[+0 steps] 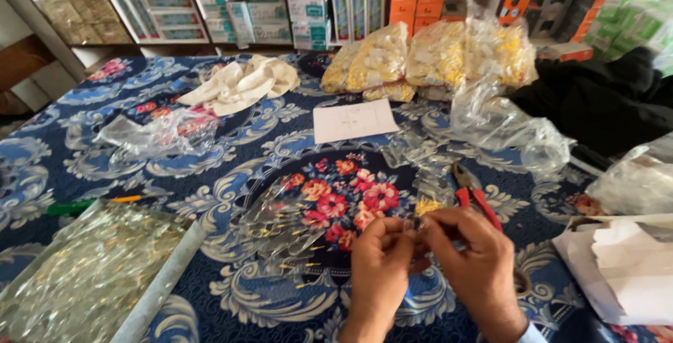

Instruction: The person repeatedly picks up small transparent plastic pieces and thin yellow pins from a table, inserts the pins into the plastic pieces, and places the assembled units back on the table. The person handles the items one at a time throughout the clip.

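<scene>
Right now your two hands meet low at the near edge of the cloth-covered table (231, 115), over the red flower pattern. Between them sits a tiny clear piece (413, 224), small and see-through, too small to tell its exact shape. Your left hand (378, 262) has its fingertips pressed together on the piece from one side, and your right hand (471, 257) pinches it from the other, fingers curled tight, so both grips are clamped on it with no gap showing. Just beyond your knuckles lies a small heap of yellow bits (427, 205) inside crumpled clear plastic, and red-handled pliers (474, 196) lie just beside your right hand, untouched. Toward the near left corner rests a tray of clear packets (84, 273). Along the far edge, bags of yellow parts (434, 55) sit piled, with a white paper sheet (355, 120) before them.
</scene>
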